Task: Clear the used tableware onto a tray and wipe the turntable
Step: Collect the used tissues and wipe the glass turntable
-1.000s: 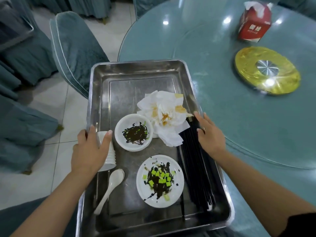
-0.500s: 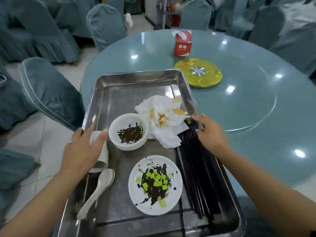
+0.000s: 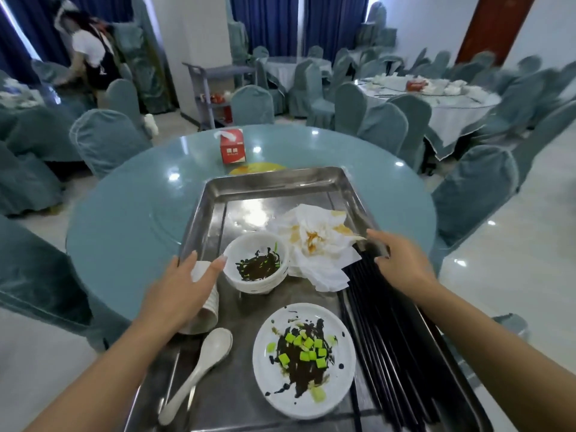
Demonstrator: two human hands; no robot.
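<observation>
A round blue-green table (image 3: 124,213) is seen across the middle of the frame, with covered chairs (image 3: 106,138) set around it and more tables and chairs in the blurred upper part. A metal tray (image 3: 218,194) is held over the near side of the table, filling the lower centre. On the glass turntable (image 3: 174,226), beyond the far rim of the tray, a red tissue box (image 3: 233,146) is stood, and a yellow disc (image 3: 258,167) is partly hidden by the tray's far edge.

Along the right side of the tray a bundle of black chopsticks (image 3: 392,347) is laid lengthwise. A crumpled, stained napkin (image 3: 318,244) is placed at the centre right. Near the lower centre a white plate (image 3: 304,360) smeared with dark sauce and green cubes is set, and above it, left of the napkin, a white bowl (image 3: 256,266) with dark residue. A white cup (image 3: 204,302) is stood at the tray's left edge, and a white spoon (image 3: 199,369) is laid below it.

The left hand (image 3: 180,291) is curled around the cup together with the left rim. The right hand (image 3: 402,263) is wrapped over the right rim, beside the chopstick tips.
</observation>
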